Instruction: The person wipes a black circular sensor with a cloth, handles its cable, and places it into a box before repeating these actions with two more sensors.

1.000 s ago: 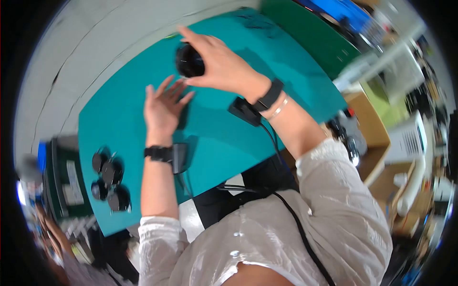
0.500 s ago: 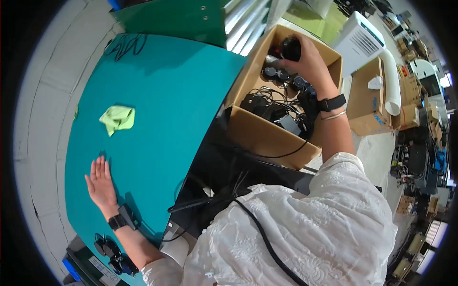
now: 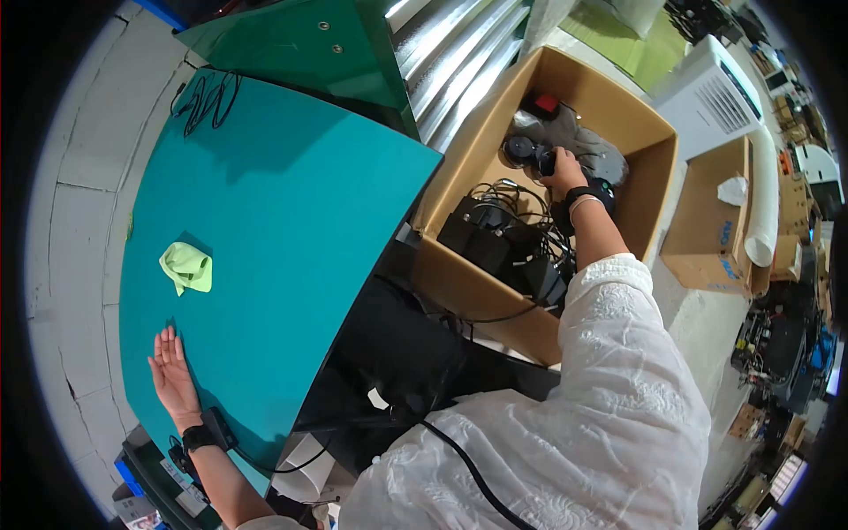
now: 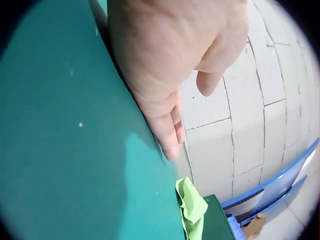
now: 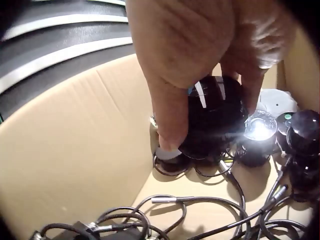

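Observation:
My right hand (image 3: 567, 173) reaches down into a cardboard box (image 3: 495, 303), and its fingers grip a round, glossy black object (image 5: 212, 120) from above. In the right wrist view, thumb and fingers lie on opposite sides of it. Other round black pieces (image 5: 304, 131) sit close beside it on the box floor, one catching a bright reflection. Away to the left, my left hand (image 3: 174, 380) rests near the edge of the teal table (image 3: 265, 238), fingers straight and holding nothing. A light green cloth (image 3: 186, 268) lies beyond its fingertips.
Black cables (image 5: 215, 200) and black blocky devices (image 3: 481, 231) fill the near part of the box. Grey plastic bags (image 3: 594, 152) lie at its far side. A green metal cabinet (image 3: 291, 57) borders the table's back. A thin cable (image 3: 210, 102) is coiled on the table's far corner.
My right hand has carried the round black object from over the table into the box and lowered it among the others. My left hand has dropped to the table.

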Available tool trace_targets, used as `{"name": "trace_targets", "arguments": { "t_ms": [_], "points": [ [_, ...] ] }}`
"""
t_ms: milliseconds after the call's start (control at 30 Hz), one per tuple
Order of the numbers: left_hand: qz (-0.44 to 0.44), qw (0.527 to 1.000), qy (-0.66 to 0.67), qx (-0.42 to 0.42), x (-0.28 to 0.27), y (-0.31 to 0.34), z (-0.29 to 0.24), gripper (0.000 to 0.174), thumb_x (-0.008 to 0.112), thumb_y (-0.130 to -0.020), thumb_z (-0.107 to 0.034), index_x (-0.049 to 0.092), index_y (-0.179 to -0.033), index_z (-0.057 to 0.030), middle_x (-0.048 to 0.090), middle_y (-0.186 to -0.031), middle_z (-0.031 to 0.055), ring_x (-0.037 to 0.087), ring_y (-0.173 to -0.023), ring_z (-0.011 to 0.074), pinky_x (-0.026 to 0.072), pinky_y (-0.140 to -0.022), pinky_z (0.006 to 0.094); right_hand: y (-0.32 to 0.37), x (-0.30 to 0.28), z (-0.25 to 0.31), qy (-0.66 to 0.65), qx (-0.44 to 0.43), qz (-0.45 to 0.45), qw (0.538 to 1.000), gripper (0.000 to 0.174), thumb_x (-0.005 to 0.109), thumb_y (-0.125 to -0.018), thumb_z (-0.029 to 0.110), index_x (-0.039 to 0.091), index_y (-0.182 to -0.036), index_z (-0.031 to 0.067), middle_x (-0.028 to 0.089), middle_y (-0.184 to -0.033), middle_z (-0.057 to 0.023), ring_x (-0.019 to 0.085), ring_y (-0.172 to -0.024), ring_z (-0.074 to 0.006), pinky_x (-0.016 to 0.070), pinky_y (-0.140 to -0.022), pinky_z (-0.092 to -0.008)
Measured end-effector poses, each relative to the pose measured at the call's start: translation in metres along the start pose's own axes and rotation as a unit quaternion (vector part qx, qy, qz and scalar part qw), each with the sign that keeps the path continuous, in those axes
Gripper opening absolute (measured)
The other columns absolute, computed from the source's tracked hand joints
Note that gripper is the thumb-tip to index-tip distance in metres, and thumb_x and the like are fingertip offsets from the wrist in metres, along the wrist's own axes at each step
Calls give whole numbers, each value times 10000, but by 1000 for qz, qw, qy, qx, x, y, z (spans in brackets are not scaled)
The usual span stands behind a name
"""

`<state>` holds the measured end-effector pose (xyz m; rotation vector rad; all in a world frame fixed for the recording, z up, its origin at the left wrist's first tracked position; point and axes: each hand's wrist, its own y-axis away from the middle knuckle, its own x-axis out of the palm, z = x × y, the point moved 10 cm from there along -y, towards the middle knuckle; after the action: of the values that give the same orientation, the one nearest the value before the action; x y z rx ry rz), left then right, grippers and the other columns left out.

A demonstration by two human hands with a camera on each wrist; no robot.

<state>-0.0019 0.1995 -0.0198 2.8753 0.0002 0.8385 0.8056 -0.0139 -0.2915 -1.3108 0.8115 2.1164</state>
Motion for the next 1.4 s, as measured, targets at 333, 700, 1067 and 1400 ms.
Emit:
{"name": "trace_targets", "arguments": {
  "t_ms": [333, 700, 1067, 1400],
  "points": [
    [-49, 998, -37, 2, -3, 3, -2, 531, 363, -1027, -219, 201, -1405, 117, 267, -1467, 248, 242, -1397, 326, 231, -1183, 413, -81, 35, -27, 36, -9, -6, 999, 839, 852, -601, 176, 406, -1304, 66, 473, -1301, -200, 504, -1157, -424, 447, -978, -457],
    [-113, 993, -33, 31, -3, 7, -4, 515, 354, -1031, -219, 229, -1397, 120, 273, -1472, 242, 251, -1395, 327, 237, -1177, 418, -92, 62, -51, 48, 67, 36, 996, 875, 852, -621, 190, 393, -1357, 73, 408, -1389, -187, 451, -1239, -390, 402, -1034, -442],
    [-31, 998, -47, 13, 9, 7, 5, 512, 378, -1018, -275, 318, -1351, 110, 365, -1416, 269, 338, -1346, 369, 281, -1144, 470, -62, -47, 24, -23, -141, -146, 979, 587, 730, -770, 161, 500, -1275, -33, 534, -1259, -245, 497, -1183, -375, 381, -1022, -422],
    [53, 996, 64, 12, 7, -2, 13, 428, 380, -1013, -291, 457, -1207, 83, 486, -1274, 286, 430, -1261, 400, 354, -1092, 496, 160, -244, 235, -340, -305, -241, 856, 287, 528, -972, 127, 554, -1208, -34, 634, -1079, -95, 593, -926, -139, 480, -839, -269]
  ]
}}
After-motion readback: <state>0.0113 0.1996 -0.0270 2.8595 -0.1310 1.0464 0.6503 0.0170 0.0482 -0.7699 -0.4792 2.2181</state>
